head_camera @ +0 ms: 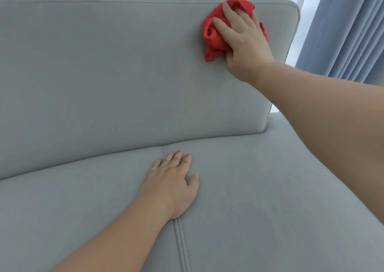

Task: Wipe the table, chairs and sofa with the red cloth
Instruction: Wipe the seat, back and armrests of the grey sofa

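While the red cloth (214, 39) is pressed against the backrest (104, 64) of the grey sofa (270, 188), near its far right top corner, it is partly covered by the right hand (243, 37), whose fingers are spread and nearly straight over it (the cloth is bunched). The left hand (172, 180) is laid flat on the near seat cushion (72, 199), fingers straight and close together, over a stitched seam (180, 240). A blue curtain (349, 33) is seen at the far right.
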A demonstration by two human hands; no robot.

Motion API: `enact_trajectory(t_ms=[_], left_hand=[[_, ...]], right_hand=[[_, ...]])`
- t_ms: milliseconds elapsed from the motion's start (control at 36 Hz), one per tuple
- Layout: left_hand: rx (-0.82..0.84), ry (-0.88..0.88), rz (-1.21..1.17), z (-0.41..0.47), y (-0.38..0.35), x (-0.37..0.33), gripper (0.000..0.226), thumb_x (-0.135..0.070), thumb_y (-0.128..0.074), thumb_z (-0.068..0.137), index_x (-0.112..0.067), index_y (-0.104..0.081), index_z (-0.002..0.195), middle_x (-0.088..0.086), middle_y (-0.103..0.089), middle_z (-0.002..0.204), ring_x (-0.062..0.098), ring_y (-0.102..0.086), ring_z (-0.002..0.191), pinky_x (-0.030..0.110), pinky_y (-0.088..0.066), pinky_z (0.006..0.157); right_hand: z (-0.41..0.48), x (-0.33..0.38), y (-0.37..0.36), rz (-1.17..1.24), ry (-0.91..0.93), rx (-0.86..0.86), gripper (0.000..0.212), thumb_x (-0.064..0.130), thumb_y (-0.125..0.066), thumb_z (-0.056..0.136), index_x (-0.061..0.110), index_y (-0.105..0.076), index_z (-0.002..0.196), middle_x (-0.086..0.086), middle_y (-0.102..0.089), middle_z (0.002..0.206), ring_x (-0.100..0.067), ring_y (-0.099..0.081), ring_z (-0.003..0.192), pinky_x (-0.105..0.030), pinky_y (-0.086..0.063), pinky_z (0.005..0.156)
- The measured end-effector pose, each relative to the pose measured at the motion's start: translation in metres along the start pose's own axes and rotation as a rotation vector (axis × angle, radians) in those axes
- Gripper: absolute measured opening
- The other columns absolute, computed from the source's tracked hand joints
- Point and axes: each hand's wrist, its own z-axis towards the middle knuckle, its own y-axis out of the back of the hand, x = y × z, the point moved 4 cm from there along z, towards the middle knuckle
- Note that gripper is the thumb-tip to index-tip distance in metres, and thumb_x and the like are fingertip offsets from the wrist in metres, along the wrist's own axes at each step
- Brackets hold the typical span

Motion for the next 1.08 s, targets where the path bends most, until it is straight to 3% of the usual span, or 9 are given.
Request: enact_trajectory(t_ms=[139,278,389,472,528,639,861,944,1083], left_hand=[[0.075,-0.014,0.085,-0.003,0.001,0.0,0.061,-0.046,-0.016,0.097,-0.022,-0.003,0.152,0.002,0.001,0.161,0.016,-0.001,0.146,0.035,0.001,0.117],[0.109,0.017,0.065,0.014,0.016,-0.016,0.05,-0.043,-0.024,0.095,-0.013,-0.036,0.133,0.018,-0.036,0.143,0.03,-0.032,0.133,0.039,-0.023,0.11],[0.039,0.027,0.037,0.021,0.0,-0.023,0.064,-0.049,-0.018,0.094,-0.022,-0.009,0.152,0.011,-0.005,0.16,0.025,-0.005,0.146,0.042,-0.005,0.118],[-0.018,0.012,0.037,0.026,-0.008,-0.021,0.065,-0.051,-0.016,0.093,-0.026,-0.004,0.152,0.004,-0.001,0.16,0.022,0.0,0.146,0.042,-0.002,0.118],[-0.018,0.011,0.03,0.027,-0.01,-0.021,0.065,-0.051,-0.016,0.093,-0.027,-0.003,0.152,0.002,0.0,0.161,0.021,0.0,0.146,0.041,-0.001,0.118],[-0.017,0.012,0.034,0.024,-0.008,-0.023,0.064,-0.05,-0.016,0.094,-0.026,-0.004,0.152,0.002,0.0,0.161,0.021,0.0,0.146,0.041,-0.001,0.118],[-0.037,0.017,0.04,0.023,-0.007,-0.021,0.066,-0.051,-0.015,0.093,-0.025,-0.003,0.152,0.002,-0.001,0.161,0.022,-0.002,0.147,0.043,-0.003,0.118],[-0.038,0.014,0.047,0.023,-0.011,-0.022,0.066,-0.051,-0.015,0.093,-0.025,-0.003,0.152,0.002,-0.001,0.161,0.021,-0.002,0.146,0.042,-0.003,0.118],[-0.047,0.024,0.048,0.021,-0.011,-0.02,0.066,-0.051,-0.015,0.093,-0.025,-0.003,0.152,0.001,-0.001,0.161,0.02,-0.001,0.146,0.042,-0.002,0.118]], right_hand=[[-0.046,0.01,-0.027,0.02,0.145,0.019,0.054,0.002,-0.057,0.079,0.007,-0.055,0.133,-0.024,-0.039,0.146,-0.047,-0.045,0.124,-0.061,-0.022,0.109],[-0.099,0.021,-0.059,0.089,0.189,0.135,0.063,-0.007,-0.066,0.07,0.012,-0.059,0.13,-0.019,-0.042,0.146,-0.043,-0.046,0.126,-0.062,-0.019,0.107],[-0.141,0.029,-0.088,0.096,0.276,0.399,0.06,-0.001,-0.062,0.079,0.021,-0.056,0.134,-0.008,-0.032,0.153,-0.036,-0.037,0.136,-0.05,0.001,0.113],[-0.149,0.021,-0.097,0.082,0.269,0.477,0.058,0.005,-0.054,0.087,0.028,-0.048,0.139,0.001,-0.022,0.157,-0.028,-0.029,0.141,-0.035,0.021,0.109],[-0.148,0.021,-0.097,0.043,0.283,0.495,0.056,0.01,-0.051,0.091,0.03,-0.043,0.142,0.002,-0.017,0.159,-0.026,-0.025,0.143,-0.033,0.025,0.108],[-0.149,0.024,-0.087,-0.052,0.341,0.489,0.051,0.015,-0.048,0.093,0.027,-0.043,0.143,-0.001,-0.019,0.158,-0.027,-0.026,0.143,-0.042,0.012,0.113],[-0.117,0.004,-0.048,-0.152,0.465,0.348,0.054,0.002,-0.059,0.073,0.017,-0.063,0.125,-0.007,-0.049,0.143,-0.033,-0.052,0.125,-0.056,-0.024,0.109],[-0.101,-0.01,-0.032,-0.183,0.406,0.308,0.056,0.003,-0.053,0.071,0.014,-0.063,0.125,-0.012,-0.048,0.143,-0.038,-0.051,0.124,-0.058,-0.028,0.107],[-0.059,-0.029,0.003,-0.243,0.259,0.275,0.065,-0.003,-0.062,0.072,0.014,-0.054,0.134,-0.012,-0.037,0.151,-0.036,-0.039,0.135,-0.057,-0.024,0.111]])
